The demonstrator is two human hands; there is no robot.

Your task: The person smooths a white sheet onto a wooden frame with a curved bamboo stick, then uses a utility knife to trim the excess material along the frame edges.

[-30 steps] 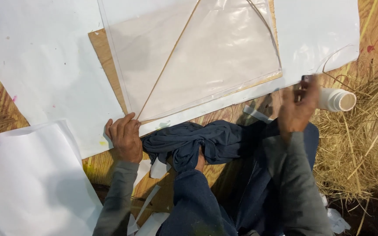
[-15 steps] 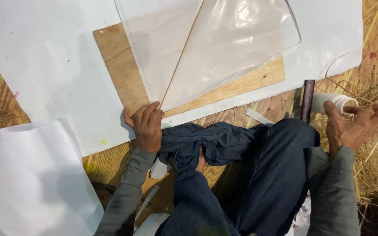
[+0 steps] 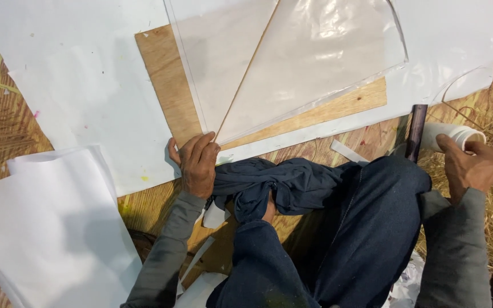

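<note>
Here we note the right hand (image 3: 475, 162) at the right edge of the frame, its grip closed round a white tube (image 3: 449, 135) whose long axis runs left to right, open end rightward. A dark stick (image 3: 415, 131) stands just left of the tube, upright in the frame. The left hand (image 3: 197, 165), lower centre, lies flat with fingers spread on the tip of a clear plastic sheet (image 3: 315, 63) over a plywood board (image 3: 164, 74); it holds nothing. No labels visible.
</note>
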